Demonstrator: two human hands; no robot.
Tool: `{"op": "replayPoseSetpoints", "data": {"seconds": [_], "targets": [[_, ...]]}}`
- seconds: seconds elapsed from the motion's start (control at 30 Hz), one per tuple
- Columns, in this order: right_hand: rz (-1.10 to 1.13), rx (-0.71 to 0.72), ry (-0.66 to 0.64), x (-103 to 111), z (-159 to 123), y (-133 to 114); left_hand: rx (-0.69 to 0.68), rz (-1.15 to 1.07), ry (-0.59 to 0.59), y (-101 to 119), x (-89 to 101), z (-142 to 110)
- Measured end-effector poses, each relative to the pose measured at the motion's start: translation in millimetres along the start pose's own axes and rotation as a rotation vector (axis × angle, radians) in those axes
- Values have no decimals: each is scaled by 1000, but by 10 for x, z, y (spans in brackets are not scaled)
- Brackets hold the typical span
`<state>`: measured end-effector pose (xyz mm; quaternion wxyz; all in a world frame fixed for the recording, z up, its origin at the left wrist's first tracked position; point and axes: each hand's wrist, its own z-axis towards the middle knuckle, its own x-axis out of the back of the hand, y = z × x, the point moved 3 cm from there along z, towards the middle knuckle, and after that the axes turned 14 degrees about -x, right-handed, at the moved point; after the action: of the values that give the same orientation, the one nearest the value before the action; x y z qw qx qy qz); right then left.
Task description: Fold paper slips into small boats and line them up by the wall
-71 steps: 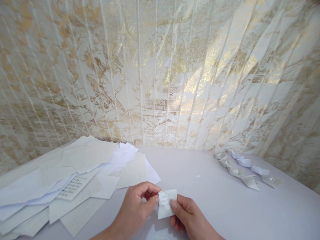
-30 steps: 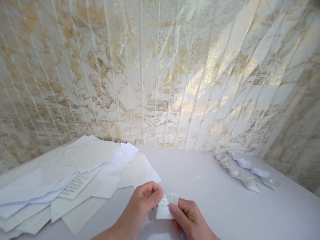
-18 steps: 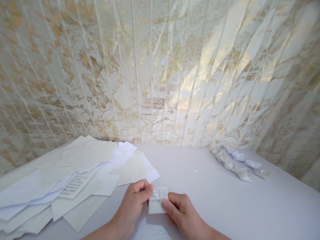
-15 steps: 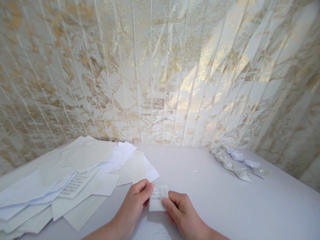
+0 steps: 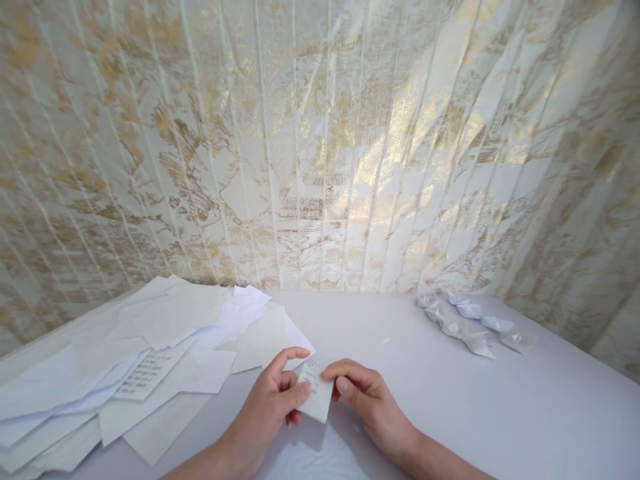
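Note:
A small folded piece of paper (image 5: 316,400) with printed lines on its upper part is held tilted above the table, low in the middle of the head view. My left hand (image 5: 275,400) pinches its left side, thumb on the front; the index finger stretches out above it. At the upper right edge, the fingertips of my right hand (image 5: 363,393) grip the paper, the index finger touching the corner and the thumb lying just off the edge. The fingertips behind the paper are partly hidden.
Loose paper sheets (image 5: 175,313), some printed, lie in a spread heap on the left of the white table (image 5: 450,413). Several small folded paper boats (image 5: 453,327) stand in two rows at the back right. A paper scrap (image 5: 386,341) lies mid-table. Behind hangs a patterned curtain (image 5: 310,147).
The paper has turned from level to tilted. My left index finger has lifted off and stretched out. My right thumb has moved from the paper's front to beyond its edge. The view has shifted slightly.

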<state>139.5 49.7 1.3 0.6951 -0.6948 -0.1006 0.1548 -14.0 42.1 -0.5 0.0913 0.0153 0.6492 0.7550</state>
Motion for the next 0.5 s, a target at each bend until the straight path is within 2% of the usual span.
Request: {"op": "replayPoseSetpoints", "data": {"seconds": [0.07, 0.2, 0.33, 0.5], "targets": [[-25, -2, 17, 28, 9, 12, -13, 0, 16, 12, -4, 5], [106, -71, 34, 30, 14, 58, -72, -50, 13, 40, -18, -5], [213, -123, 104, 42, 3, 74, -49, -159, -56, 34, -48, -45], [130, -129, 132, 60, -34, 17, -37, -158, -31, 27, -39, -68]]}}
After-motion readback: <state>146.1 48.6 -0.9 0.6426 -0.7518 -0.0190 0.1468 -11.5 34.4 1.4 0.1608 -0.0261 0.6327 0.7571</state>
